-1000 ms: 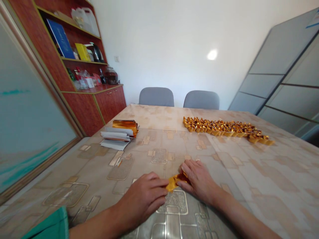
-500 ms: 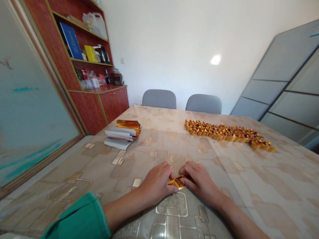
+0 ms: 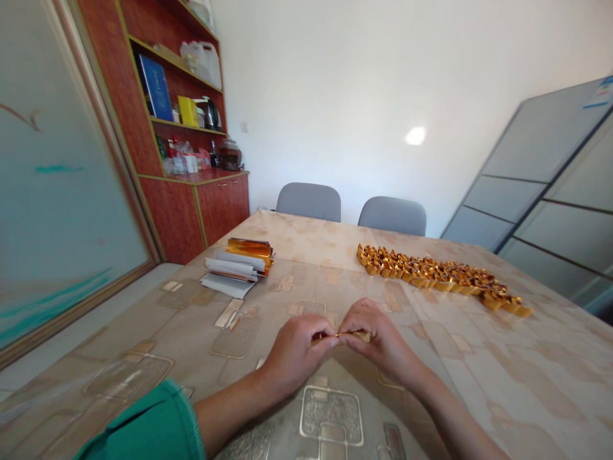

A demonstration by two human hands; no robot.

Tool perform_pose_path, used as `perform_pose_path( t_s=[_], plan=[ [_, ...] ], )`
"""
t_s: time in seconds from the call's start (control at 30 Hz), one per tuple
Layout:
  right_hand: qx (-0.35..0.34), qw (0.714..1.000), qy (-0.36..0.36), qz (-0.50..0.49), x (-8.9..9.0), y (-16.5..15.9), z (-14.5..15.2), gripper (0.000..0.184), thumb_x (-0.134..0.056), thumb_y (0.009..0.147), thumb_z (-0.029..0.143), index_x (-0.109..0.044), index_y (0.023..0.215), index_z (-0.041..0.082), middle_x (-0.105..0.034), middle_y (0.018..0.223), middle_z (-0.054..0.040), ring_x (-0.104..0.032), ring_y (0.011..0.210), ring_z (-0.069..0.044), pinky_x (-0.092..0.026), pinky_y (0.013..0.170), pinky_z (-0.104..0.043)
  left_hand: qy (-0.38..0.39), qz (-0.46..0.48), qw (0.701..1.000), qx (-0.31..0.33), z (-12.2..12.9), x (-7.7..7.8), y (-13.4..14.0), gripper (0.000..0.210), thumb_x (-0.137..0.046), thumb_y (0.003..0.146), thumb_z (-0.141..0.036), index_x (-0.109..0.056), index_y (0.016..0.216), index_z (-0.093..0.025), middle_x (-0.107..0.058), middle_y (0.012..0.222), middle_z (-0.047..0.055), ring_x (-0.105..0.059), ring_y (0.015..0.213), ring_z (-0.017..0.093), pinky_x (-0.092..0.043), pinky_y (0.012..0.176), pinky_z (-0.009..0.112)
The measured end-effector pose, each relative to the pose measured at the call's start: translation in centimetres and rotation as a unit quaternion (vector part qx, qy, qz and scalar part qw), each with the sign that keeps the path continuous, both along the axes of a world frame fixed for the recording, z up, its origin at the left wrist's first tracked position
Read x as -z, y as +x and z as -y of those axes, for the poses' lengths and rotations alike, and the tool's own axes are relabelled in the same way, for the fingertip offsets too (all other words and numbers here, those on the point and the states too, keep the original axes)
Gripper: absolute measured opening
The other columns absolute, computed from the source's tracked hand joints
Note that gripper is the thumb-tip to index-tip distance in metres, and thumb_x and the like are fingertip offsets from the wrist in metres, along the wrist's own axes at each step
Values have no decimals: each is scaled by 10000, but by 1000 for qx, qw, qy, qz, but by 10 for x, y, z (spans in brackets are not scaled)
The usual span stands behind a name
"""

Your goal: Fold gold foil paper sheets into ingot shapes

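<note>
Between my two hands, in the head view, is a small piece of folded gold foil paper [image 3: 355, 337], mostly covered by my fingers. My left hand [image 3: 302, 345] pinches its left end between thumb and fingers. From the other side my right hand [image 3: 371, 329] grips it the same way, the thumbs nearly touching. Both hands are raised slightly over the patterned tabletop [image 3: 330, 409]. Beyond them, to the right, sit rows of folded gold foil pieces [image 3: 431, 271]. A stack of gold foil sheets [image 3: 249, 248] lies to the left, with grey-white sheets [image 3: 230, 273] in front of it.
Two grey chairs [image 3: 309, 201] stand against the far side of the table. At the back left is a red-brown cabinet [image 3: 223, 207] with bottles, a kettle and a blue box on its shelves. Grey panels [image 3: 502, 172] lean at the right.
Both hands have lifted a little off the table with the foil piece and turned their thumbs together. Less of the foil shows now. The view has tipped upward slightly.
</note>
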State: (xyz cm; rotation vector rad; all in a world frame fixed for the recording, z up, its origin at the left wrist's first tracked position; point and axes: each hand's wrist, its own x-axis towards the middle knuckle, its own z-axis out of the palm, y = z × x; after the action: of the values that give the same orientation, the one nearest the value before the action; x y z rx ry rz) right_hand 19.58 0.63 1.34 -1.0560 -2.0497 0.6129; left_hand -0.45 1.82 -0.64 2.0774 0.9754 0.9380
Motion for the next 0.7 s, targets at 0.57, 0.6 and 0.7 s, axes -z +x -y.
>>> perform_pose_path(
  t_s=[0.57,0.6,0.7],
  plan=[
    [98,935,-174,-293,21,-26,0,388,-685,796,594,-637,756,211,-595,688,-6,-531,644,-169,-439,631,-299,-332,339,880,-38,-8,5,12,388,-796,641,-503,-683,753,-149,-671,744,22,-575,677,143,-403,658,250],
    [100,933,-172,-298,22,-29,0,369,-708,787,569,-616,740,214,-574,668,9,-511,627,-159,-424,621,-287,-335,340,878,-35,-7,5,13,390,-798,642,-505,-685,755,-149,-671,743,21,-576,676,143,-407,662,252],
    [105,930,-167,-310,22,-29,0,351,-725,782,527,-568,715,220,-545,652,26,-478,613,-149,-396,616,-277,-340,331,880,-19,-4,1,13,355,-815,641,-464,-693,730,-142,-648,696,8,-551,640,129,-393,638,246]
  ],
)
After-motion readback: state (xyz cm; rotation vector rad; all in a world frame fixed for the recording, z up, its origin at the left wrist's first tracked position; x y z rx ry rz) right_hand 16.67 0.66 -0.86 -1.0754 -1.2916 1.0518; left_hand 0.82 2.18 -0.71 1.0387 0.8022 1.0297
